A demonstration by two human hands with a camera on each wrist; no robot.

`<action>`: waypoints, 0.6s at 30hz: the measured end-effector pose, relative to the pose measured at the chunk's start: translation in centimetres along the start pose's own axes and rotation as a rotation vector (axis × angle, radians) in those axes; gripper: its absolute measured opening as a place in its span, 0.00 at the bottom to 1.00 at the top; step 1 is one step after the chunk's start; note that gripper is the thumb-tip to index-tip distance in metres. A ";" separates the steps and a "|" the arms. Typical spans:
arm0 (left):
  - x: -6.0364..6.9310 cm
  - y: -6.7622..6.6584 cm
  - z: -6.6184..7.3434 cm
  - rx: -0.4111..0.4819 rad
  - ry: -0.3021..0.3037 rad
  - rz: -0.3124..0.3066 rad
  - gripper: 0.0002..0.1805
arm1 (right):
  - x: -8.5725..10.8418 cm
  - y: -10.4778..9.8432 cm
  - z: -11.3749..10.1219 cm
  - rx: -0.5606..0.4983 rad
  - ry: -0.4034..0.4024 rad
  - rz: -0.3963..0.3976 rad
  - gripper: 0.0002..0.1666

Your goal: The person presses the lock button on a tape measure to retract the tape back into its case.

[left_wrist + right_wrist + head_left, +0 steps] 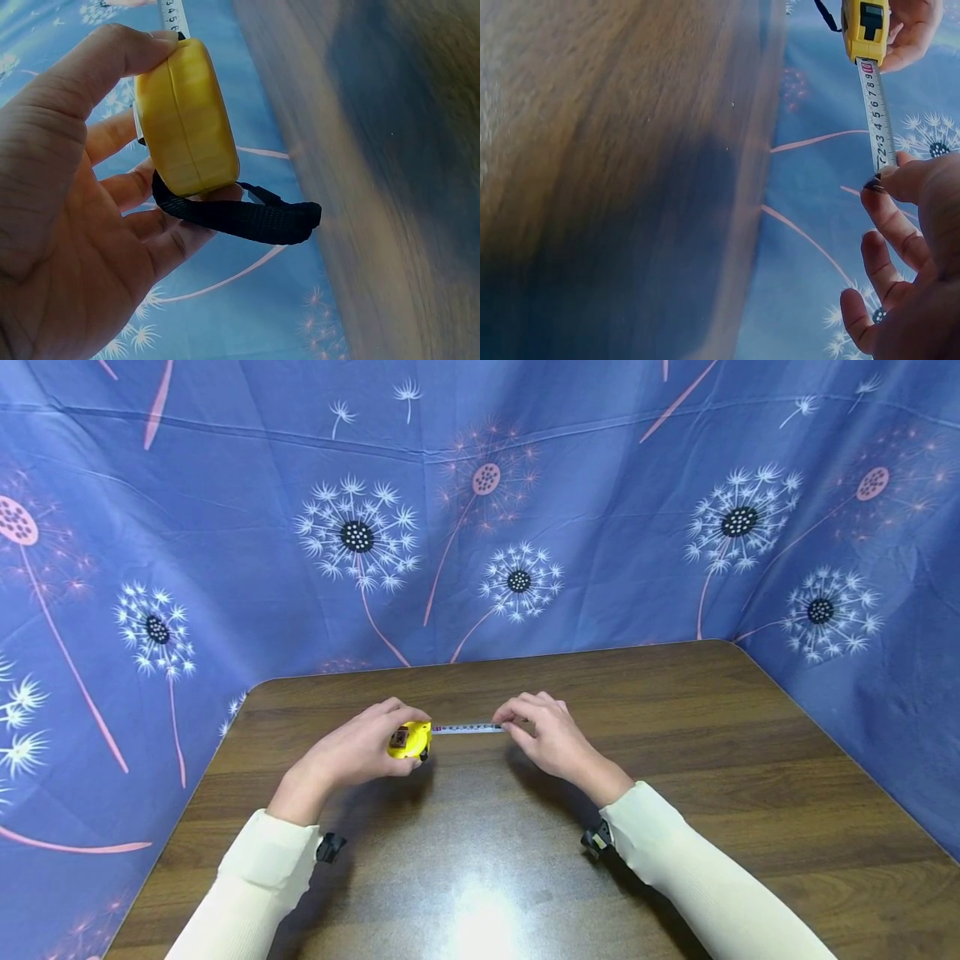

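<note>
A yellow tape measure (417,741) is gripped in my left hand (360,745), held above the table. Its black wrist strap (247,219) hangs from the case in the left wrist view. My right hand (549,737) pinches the end of the pulled-out blade (467,728) between thumb and forefinger. The other fingers of that hand are loosely bent in the right wrist view. The blade (875,112) runs straight between the two hands, and its printed numbers up to a red 10 mark show near the case.
Below both hands lies a brown wood-grain table (675,718). A blue cloth (450,527) with dandelion prints hangs behind it and along both sides. A bright light reflection shows on the near part of the tabletop.
</note>
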State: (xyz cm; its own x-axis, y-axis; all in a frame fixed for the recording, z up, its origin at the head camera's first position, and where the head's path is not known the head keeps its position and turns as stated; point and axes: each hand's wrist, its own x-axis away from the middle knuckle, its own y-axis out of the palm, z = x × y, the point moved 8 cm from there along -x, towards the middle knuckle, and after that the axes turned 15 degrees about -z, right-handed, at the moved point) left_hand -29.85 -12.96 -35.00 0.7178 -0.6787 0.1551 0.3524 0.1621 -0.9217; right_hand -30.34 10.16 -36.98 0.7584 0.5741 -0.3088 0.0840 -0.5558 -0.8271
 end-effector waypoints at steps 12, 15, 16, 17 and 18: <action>-0.2 0.2 0.4 -0.001 -0.003 0.006 0.29 | -0.1 0.0 -0.2 0.006 -0.004 0.000 0.09; -0.2 0.3 0.4 -0.001 -0.004 0.007 0.30 | -0.2 0.0 -0.1 0.008 0.003 -0.003 0.09; -0.2 0.3 0.4 -0.001 -0.006 0.008 0.30 | -0.2 0.0 -0.1 0.008 0.005 -0.005 0.09; -0.2 0.3 0.5 -0.001 -0.008 0.009 0.30 | -0.2 0.1 -0.1 0.008 0.007 -0.006 0.09; -0.2 0.3 0.5 -0.003 -0.010 0.009 0.30 | -0.2 0.1 -0.1 0.010 0.008 -0.007 0.09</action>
State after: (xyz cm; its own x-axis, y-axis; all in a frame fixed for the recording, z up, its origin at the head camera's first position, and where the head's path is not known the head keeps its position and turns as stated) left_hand -29.60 -12.43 -35.15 0.7272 -0.6697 0.1505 0.3444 0.1663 -0.9240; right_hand -30.43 9.93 -36.93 0.7630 0.5730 -0.2990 0.0832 -0.5459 -0.8337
